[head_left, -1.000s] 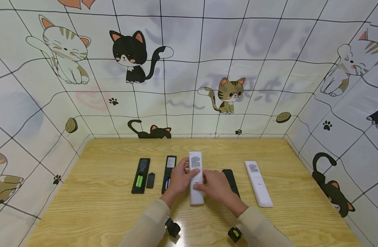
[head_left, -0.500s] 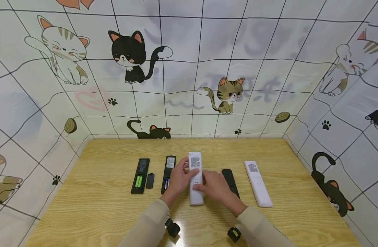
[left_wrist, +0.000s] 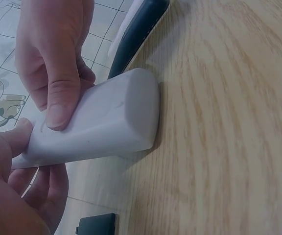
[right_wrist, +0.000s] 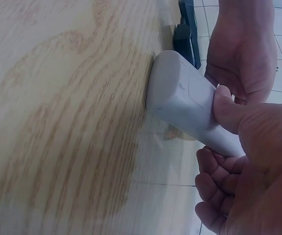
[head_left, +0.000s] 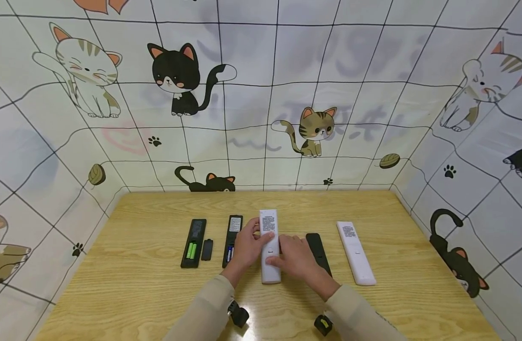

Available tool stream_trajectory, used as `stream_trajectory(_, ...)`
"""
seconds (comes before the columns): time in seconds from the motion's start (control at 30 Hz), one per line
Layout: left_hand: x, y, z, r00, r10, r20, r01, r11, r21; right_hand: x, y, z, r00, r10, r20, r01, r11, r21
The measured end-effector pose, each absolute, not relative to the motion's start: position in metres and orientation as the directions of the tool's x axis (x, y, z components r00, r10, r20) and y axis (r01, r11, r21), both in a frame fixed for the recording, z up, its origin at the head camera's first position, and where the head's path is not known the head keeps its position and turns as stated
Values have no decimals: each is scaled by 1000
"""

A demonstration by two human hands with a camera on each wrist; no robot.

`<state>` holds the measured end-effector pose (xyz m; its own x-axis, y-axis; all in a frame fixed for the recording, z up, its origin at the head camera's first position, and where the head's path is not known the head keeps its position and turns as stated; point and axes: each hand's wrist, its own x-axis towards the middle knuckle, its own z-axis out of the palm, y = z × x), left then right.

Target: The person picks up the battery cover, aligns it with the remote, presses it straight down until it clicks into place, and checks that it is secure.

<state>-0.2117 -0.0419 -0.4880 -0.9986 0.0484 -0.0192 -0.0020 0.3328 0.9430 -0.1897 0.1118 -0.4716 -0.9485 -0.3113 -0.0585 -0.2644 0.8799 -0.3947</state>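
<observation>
A white remote control (head_left: 271, 273) lies back side up between both hands, its printed label toward the far end. My left hand (head_left: 248, 244) grips its left side, thumb on the back and fingers curled under the edge. From the right, my right hand (head_left: 296, 255) holds it, with the thumb pressing on the back near the cover's notch. In the left wrist view the right thumb (left_wrist: 60, 105) lies flat on the white casing (left_wrist: 106, 115). The right wrist view shows the remote's rounded near end (right_wrist: 165, 83) at the tabletop, with the right fingers curled beside it.
Left of the hands lie a black remote (head_left: 197, 229) with green batteries (head_left: 191, 250), a loose black battery cover (head_left: 207, 249), and another black remote (head_left: 235, 225) with blue batteries (head_left: 230, 253). To the right lie a black remote (head_left: 319, 255) and a second white remote (head_left: 356, 255).
Both hands keep nearly the same grip on the white remote control. The head view has shifted very slightly; nothing on the table has moved.
</observation>
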Motion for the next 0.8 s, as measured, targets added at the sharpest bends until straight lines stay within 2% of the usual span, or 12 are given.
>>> stream_trajectory(0.47, -211, -41, -488, -997, 55, -45, -25, 330, 944, -187, 118, -468, -948, -316, -43, -282, 892, -352)
stream_trajectory(0.8, -211, -38, -491, -997, 60, -56, -35, 305, 952, -197, 150, -453, -951, -307, 25, -293, 875, -385)
